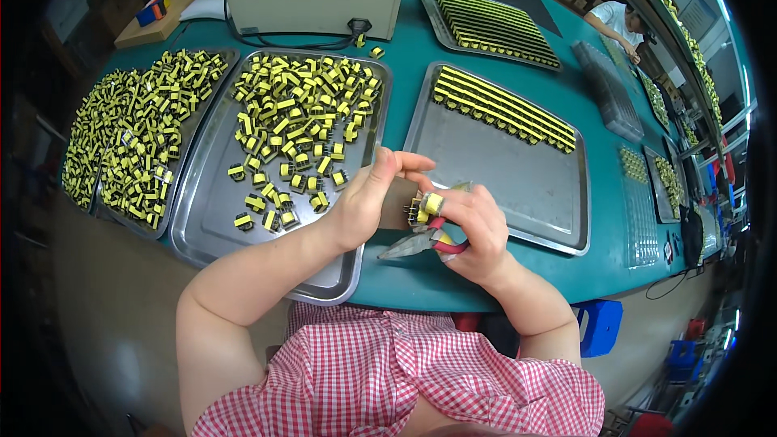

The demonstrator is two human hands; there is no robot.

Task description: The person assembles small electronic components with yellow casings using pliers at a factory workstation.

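Observation:
Over the gap between two metal trays, my left hand (pixel 364 198) is closed around a brown flat piece (pixel 396 204), its far end hidden by the fingers. My right hand (pixel 479 231) holds pliers (pixel 413 243) with red handles in the palm; their grey jaws point left, toward my body side. Between its fingertips is a small yellow-wrapped transformer (pixel 433 203), pins facing the brown piece. Whether the pins touch that piece, I cannot tell. Many loose transformers (pixel 303 113) lie scattered in the left tray (pixel 202 226). Neat rows of transformers (pixel 506 108) stand in the right tray (pixel 494 174).
Farther left, another tray (pixel 188 150) is heaped with transformers. Behind stand a beige machine (pixel 316 0) with a black cable and a full tray of rows (pixel 494 28). Clear plastic trays (pixel 607 89) lie to the right. A person (pixel 619 24) sits at the far right.

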